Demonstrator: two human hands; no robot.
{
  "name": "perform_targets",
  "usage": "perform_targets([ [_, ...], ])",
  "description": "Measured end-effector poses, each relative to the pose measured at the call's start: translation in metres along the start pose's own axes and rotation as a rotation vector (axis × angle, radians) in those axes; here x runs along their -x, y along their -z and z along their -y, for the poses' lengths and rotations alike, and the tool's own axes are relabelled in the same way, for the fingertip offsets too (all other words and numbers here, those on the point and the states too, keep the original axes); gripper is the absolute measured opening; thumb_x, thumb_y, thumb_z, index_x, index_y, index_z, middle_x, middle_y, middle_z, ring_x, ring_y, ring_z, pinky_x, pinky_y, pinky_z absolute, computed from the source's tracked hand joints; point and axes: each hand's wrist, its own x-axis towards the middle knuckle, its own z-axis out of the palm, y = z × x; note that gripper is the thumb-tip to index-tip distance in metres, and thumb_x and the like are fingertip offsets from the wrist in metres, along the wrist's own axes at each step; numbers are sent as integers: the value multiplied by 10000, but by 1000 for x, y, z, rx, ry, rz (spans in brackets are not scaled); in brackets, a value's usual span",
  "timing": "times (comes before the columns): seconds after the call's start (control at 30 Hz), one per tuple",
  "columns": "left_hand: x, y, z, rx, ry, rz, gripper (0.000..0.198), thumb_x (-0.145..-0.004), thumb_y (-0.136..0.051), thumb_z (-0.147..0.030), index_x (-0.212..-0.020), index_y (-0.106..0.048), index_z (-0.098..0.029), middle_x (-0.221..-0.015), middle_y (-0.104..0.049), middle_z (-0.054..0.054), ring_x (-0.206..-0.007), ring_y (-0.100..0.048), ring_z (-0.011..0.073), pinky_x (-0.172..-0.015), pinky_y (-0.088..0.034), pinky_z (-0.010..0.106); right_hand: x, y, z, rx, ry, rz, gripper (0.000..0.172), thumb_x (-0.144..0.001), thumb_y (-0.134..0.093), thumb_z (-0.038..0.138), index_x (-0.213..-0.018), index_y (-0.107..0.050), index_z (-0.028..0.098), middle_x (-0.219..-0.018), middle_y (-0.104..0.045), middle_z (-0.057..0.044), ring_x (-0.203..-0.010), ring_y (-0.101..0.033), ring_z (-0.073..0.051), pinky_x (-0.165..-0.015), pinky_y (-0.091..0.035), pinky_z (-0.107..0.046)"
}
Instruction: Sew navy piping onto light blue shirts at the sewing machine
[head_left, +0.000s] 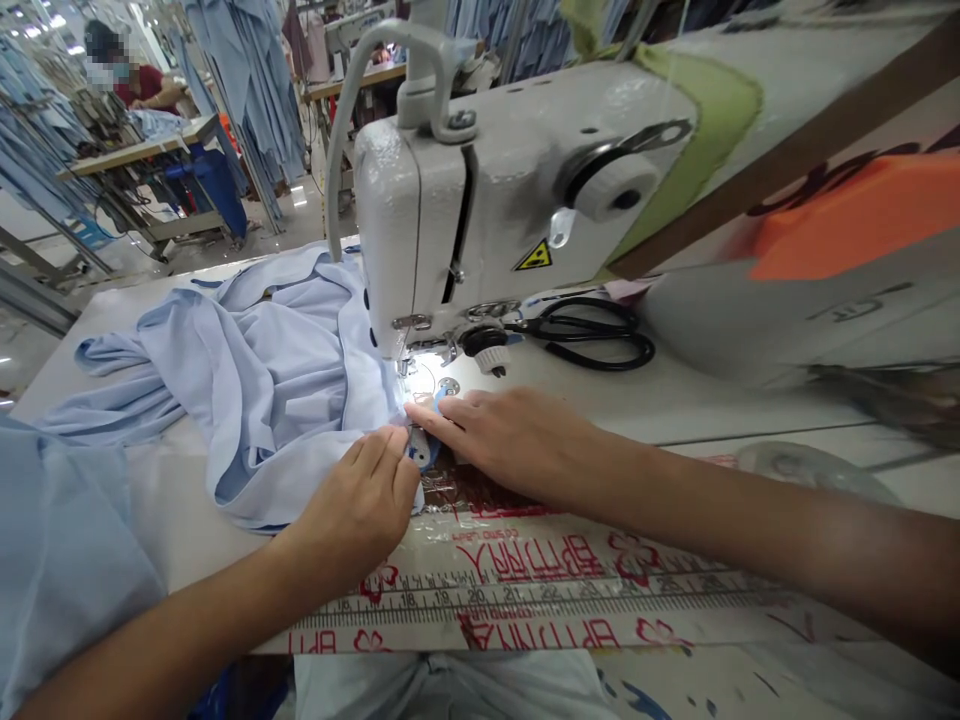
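1. Left hand [352, 505] pinches the light-blue garment [262, 400] beside the presser foot [409, 362], mid-worktop [675, 410].
2. Right hand [510, 440] lies open, pressing flat; keep layers aligned and smooth.

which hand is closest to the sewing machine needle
The right hand is closest: its outstretched fingers reach almost to the presser foot. The left hand sits farther back, holding the light blue fabric.
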Motion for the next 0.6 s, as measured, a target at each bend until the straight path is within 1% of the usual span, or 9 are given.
perform_targets([
  [0.1, 2, -1, 1, 27, 13, 16, 210, -853, -324, 1, -910, -522, -44, -1031, -592, 201, -1025, -560, 242, -888, -493, 384, -4, 3, 4, 1, -17, 35, 378, -884, -376, 91, -1250, -443, 154, -827, -622, -57, -622, -571, -175, -430, -146, -313],
  [0.27, 3, -2, 2, 54, 3, 23, 202, -842, -337, 1, -921, -520, -34, -1049, -573, 208, -1043, -544, 261, -902, -483, 398, -5, 6, 9, 26, -29, 78, 375, -883, -360, 84, -1236, -472, 146, -828, -622, -73, -654, -586, -202, -430, -147, -313],
  [0.33, 3, -1, 2, 56, 8, 28, 207, -847, -341, 3, -946, -520, -29, -1060, -572, 204, -1063, -533, 260, -917, -477, 395, -3, 7, 6, 14, -36, 103, 383, -874, -372, 80, -1233, -479, 157, -830, -631, -72, -630, -588, -196, -429, -152, -314],
  [0.4, 2, -1, 2, 53, 14, 29, 214, -855, -340, 4, -964, -521, -32, -1074, -573, 195, -1084, -523, 254, -923, -476, 390, -2, 7, -2, -43, -78, 106, 405, -865, -386, 80, -1249, -468, 179, -834, -643, -60, -588, -579, -178, -432, -168, -309],
  [0.47, 0, -1, 1, 43, 2, 26, 212, -859, -342, 2, -961, -523, -36, -1081, -575, 192, -1086, -525, 248, -921, -479, 386, -4, 5, -13, -128, -159, 95, 395, -868, -405, 116, -1254, -465, 167, -799, -651, -57, -558, -564, -168, -442, -204, -298],
  [0.5, 0, -1, 1, 41, -6, 21, 203, -861, -344, -2, -942, -527, -39, -1078, -578, 193, -1076, -531, 246, -918, -482, 384, -5, 4, -18, -175, -195, 82, 364, -871, -415, 145, -1228, -489, 153, -774, -651, -60, -553, -557, -166, -450, -228, -293],
  [0.57, -1, -1, 1, 45, -12, 3, 189, -869, -348, -17, -906, -531, -45, -1060, -586, 195, -1050, -547, 240, -907, -489, 379, -10, 2, -28, -278, -226, 15, 274, -867, -444, 203, -1099, -574, 137, -723, -641, -66, -563, -550, -165, -474, -279, -283],
  [0.6, -2, -1, 1, 49, -10, -8, 190, -873, -345, -24, -901, -532, -48, -1049, -591, 193, -1041, -553, 237, -900, -494, 378, -13, 0, -32, -326, -221, -32, 230, -860, -459, 221, -1020, -607, 149, -722, -639, -65, -576, -550, -163, -490, -302, -278],
])
